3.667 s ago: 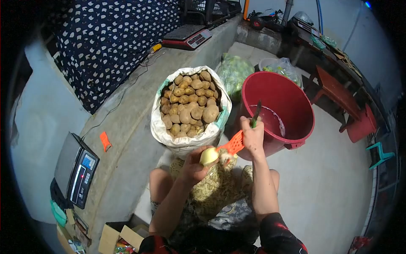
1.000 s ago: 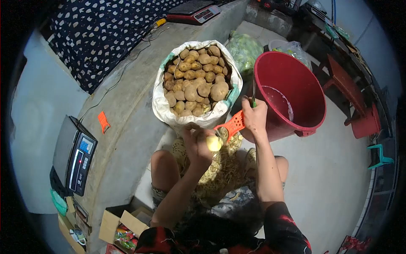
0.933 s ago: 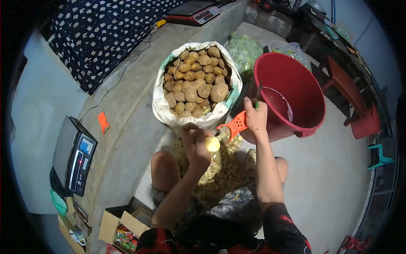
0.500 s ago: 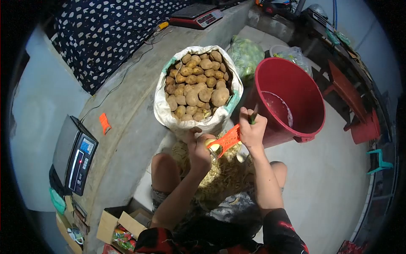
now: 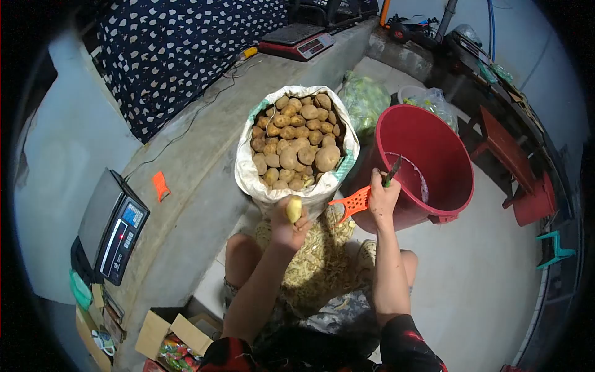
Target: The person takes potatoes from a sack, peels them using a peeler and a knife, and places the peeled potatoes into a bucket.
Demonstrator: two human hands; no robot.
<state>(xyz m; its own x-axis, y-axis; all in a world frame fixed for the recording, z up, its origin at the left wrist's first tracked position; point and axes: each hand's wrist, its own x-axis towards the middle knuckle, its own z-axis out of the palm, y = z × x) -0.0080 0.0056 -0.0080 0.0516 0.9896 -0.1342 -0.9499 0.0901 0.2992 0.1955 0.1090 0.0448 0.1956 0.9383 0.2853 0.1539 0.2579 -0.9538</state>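
Note:
A peeled, pale yellow potato (image 5: pixel 294 210) sits in my left hand (image 5: pixel 290 229), whose fingers are wrapped round it. My right hand (image 5: pixel 383 199) is closed on an orange peeler (image 5: pixel 353 203) that points left toward the potato, a short way apart from it. From the top of the same hand sticks a small knife (image 5: pixel 393 172) with a dark blade and some green at its handle. Just beyond my hands, an open white sack (image 5: pixel 251 178) holds many unpeeled brown potatoes (image 5: pixel 288 158). Peelings (image 5: pixel 313 263) lie heaped on the floor between my legs.
A large red bin (image 5: pixel 455 161) stands right of the sack. Behind it are a bag of green produce (image 5: pixel 364 102) and a red stool (image 5: pixel 505 149). On the concrete ledge at left are a scale (image 5: pixel 114 232) and an orange piece (image 5: pixel 160 186); another scale (image 5: pixel 304 43) sits farther back.
The peeler has come away from the potato, moving right with my right hand. My left hand now holds the potato more upright. The camera view has tilted slightly, so the scene sits lower.

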